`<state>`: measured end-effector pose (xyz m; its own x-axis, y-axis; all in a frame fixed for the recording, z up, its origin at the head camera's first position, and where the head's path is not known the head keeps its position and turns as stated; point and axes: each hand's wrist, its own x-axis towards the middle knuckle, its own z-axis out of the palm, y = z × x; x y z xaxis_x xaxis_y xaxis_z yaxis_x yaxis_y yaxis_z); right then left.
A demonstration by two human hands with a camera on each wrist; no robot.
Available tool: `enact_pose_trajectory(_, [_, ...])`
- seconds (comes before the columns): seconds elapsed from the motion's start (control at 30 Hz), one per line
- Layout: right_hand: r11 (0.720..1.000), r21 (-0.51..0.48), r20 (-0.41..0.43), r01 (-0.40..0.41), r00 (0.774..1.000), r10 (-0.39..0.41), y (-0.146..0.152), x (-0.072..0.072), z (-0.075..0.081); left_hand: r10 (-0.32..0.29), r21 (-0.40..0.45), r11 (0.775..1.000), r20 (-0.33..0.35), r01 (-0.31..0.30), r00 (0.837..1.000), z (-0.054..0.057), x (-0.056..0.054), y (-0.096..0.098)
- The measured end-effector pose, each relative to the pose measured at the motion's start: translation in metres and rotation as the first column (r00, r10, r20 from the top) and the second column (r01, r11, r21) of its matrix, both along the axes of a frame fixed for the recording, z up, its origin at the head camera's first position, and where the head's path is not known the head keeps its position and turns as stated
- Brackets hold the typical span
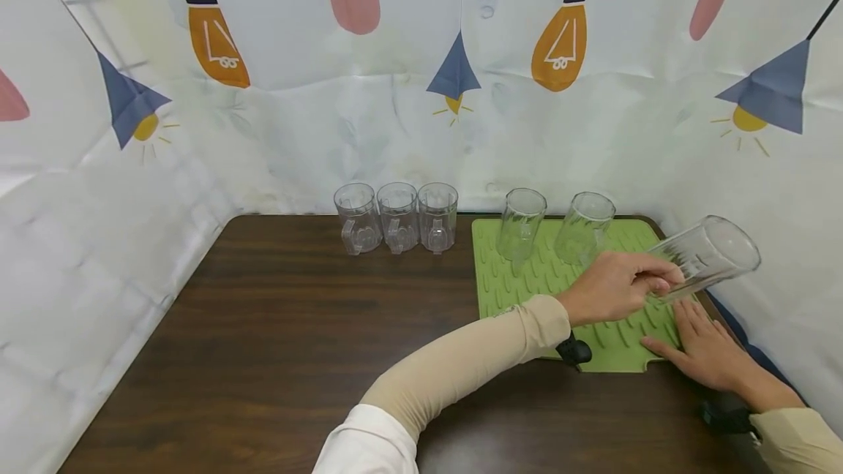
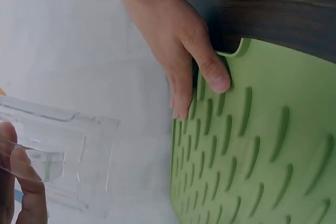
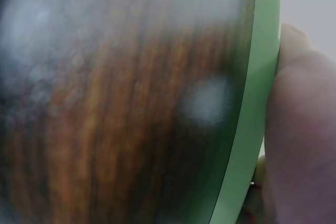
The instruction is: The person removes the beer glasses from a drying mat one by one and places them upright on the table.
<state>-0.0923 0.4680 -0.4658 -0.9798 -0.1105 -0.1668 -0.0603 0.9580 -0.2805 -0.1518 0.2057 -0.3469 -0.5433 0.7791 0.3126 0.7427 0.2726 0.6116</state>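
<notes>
Left hand [image 1: 622, 287] reaches across to the right, grip pinching the handle side of a clear glass mug [image 1: 718, 254], thumb and fingers curled on it. Mug is off the bench [image 1: 250, 335], tilted well away from vertical, suspended over the right part of a green ridged mat [image 1: 503, 295]; its outer end points rightward in the head view. Right hand [image 1: 714, 350] lies on the mat's near right corner, fingers extended and thumb spread apart from them. Left wrist view agrees: mug in fingers at lower left, right hand resting along the mat's border. Right wrist view: mat edge and blurred dark wood grain, part of the hand at the side. Two further glass mugs, a left one [image 1: 522, 229] and a right one [image 1: 582, 229], stand apart toward the back of the mat; handle directions hard to read. Left of the mat, at the bench's back edge, three handled mugs [image 1: 398, 222] stand in a close row, handles toward the near side. Lamp-printed backdrop [image 1: 395, 134] behind.
</notes>
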Motion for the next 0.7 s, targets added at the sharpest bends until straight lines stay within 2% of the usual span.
enact_pose_trajectory(0.27, [1.000, -0.003, 0.021, -0.004, 1.000, 0.004, 0.003, -0.001, -0.001, -0.022, -0.013, 1.000, -0.099, 0.021, 0.995, 0.009, -0.002, -0.016])
enact_pose_trajectory(0.6, [0.999, -0.037, 0.052, 0.001, 0.999, 0.001, 0.004, -0.001, 0.000, -0.021, -0.067, 0.998, -0.104, 0.014, 0.994, 0.022, -0.004, -0.039])
enact_pose_trajectory(0.7, [0.999, -0.036, 0.044, -0.006, 0.999, 0.008, 0.003, -0.001, 0.001, -0.021, -0.067, 0.998, -0.148, 0.011, 0.989, 0.025, -0.005, -0.047])
